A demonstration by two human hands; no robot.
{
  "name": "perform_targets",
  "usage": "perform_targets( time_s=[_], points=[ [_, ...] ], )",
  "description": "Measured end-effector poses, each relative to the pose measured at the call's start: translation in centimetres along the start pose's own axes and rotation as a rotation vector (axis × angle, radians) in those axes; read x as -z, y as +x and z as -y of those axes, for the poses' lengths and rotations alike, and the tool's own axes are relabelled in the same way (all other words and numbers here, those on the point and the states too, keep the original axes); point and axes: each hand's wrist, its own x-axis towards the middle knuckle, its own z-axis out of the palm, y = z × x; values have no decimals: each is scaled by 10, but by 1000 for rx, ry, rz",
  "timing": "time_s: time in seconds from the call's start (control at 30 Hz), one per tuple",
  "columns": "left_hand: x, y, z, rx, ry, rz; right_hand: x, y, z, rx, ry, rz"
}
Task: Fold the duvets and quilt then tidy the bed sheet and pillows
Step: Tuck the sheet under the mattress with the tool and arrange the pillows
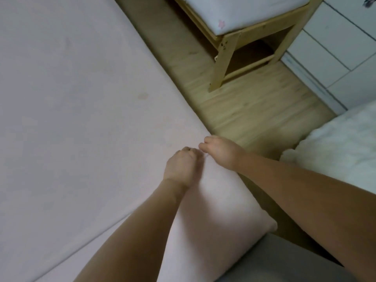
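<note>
Nearest the camera, at the bottom right, a grey cloth surface (284, 261), blurred, kind not clear. Just beyond it, lying on the pale pink bed sheet (71, 119) at the edge of the bed, a pale pink pillow (209, 212), one corner (272, 224) jutting over the edge above the floor. Reaching out over the pillow from below, two bare forearms. At the pillow's far end, close by the sheet's edge, left hand (180, 165) with fingers curled down into the pink fabric, seemingly pinching it, though the exact hold hidden beneath the knuckles. Just beside it, nearly touching, right hand (220, 152), likewise curled, fingertips gripping the pillow's far corner at the bed's edge. Spread flat across the whole left side, the sheet, smooth, with a small darker spot (143, 95) near its middle. Off to the right, on the floor, a fluffy white heap (341, 143), perhaps a duvet or rug, cannot tell which. Beyond the bed edge, light wooden flooring (244, 110). Farther off, a pale wooden frame (223, 55) carrying a white mattress with a pink star print (240, 15). At the far right, white drawers (335, 47).
</note>
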Motion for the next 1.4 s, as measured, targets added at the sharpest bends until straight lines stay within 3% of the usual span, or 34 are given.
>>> perform_targets(
  time_s=[0.23,0.37,0.43,0.57,0.77,0.93,1.0,1.2,1.33,1.4],
  points=[
    [-2,-3,-28,26,-154,8,4,-3,-28,103,146,167],
    [1,6,-24,-22,-86,-21,-2,-1,-38,63,216,123],
    [-8,16,-16,43,-101,-77,-10,0,-38,1,277,86],
    [-13,32,-8,57,-56,29,-1,-8,-26,-45,279,78],
    [-8,-61,1,-71,-1,-85,19,-66,21,165,239,91],
    [-12,-155,69,101,102,-65,19,-64,98,257,130,50],
    [-14,-180,91,161,66,-29,11,-58,128,207,46,20],
    [-14,-174,92,210,-133,72,-12,-44,150,4,110,92],
    [-6,-179,94,161,-136,113,-2,-50,146,143,134,183],
    [-4,-182,93,165,-138,115,3,-57,144,226,25,219]
  ],
)
